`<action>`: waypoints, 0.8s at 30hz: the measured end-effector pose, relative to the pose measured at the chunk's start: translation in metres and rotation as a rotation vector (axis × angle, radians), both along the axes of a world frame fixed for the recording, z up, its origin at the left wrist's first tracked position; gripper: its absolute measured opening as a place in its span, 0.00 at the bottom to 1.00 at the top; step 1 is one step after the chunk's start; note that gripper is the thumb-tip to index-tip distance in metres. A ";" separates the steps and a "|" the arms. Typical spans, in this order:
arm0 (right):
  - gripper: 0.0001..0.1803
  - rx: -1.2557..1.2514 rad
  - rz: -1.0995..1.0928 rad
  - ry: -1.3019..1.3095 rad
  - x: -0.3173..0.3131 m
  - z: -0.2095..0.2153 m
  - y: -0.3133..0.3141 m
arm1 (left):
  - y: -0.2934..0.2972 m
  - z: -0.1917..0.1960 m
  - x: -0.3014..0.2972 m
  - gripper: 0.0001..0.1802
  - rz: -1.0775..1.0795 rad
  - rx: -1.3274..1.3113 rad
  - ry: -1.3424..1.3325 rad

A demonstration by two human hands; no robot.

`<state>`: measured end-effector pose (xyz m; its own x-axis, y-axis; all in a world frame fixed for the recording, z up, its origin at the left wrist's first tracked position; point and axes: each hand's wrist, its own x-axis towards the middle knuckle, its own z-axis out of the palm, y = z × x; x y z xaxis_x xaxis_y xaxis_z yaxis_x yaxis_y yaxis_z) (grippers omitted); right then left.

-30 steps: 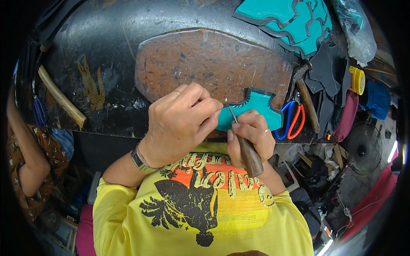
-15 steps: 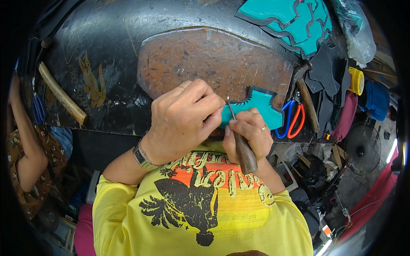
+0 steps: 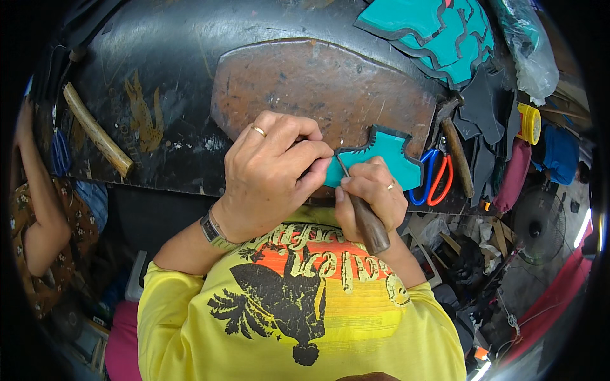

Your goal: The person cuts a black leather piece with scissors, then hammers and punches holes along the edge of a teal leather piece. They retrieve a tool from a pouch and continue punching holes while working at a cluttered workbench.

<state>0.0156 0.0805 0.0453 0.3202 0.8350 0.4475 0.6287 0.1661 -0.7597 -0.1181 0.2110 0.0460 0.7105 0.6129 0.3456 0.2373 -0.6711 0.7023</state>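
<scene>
A teal cut-out piece with a dark scalloped edge (image 3: 387,159) lies on a worn brown board (image 3: 318,89) on the dark workbench. My left hand (image 3: 273,171), with a ring and a wristwatch, presses down on the piece's left end and covers part of it. My right hand (image 3: 372,190) grips a wooden-handled awl (image 3: 365,219); its thin metal tip touches the teal piece close to my left fingertips.
Scissors with blue and orange handles (image 3: 435,178) and a hammer (image 3: 454,149) lie right of the piece. A stack of teal cut-outs (image 3: 438,32) sits at the back right. A wooden stick (image 3: 95,130) rests at the left. Another person's arm (image 3: 38,209) is at the left edge.
My hands and the teal piece have shifted slightly on the board. The awl tip stays at the piece's edge.
</scene>
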 end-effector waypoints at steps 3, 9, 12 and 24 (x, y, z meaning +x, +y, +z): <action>0.17 -0.008 -0.021 -0.057 -0.001 -0.002 0.000 | -0.001 -0.001 -0.001 0.08 -0.001 0.009 0.022; 0.17 0.043 -0.009 0.053 0.000 -0.002 -0.001 | 0.001 0.000 -0.002 0.09 -0.026 0.027 0.025; 0.16 0.031 -0.020 0.085 0.000 0.000 -0.001 | 0.001 -0.001 -0.002 0.08 -0.025 0.042 0.022; 0.17 0.004 -0.026 -0.028 -0.001 -0.002 0.003 | 0.000 0.000 0.000 0.08 -0.010 -0.016 0.036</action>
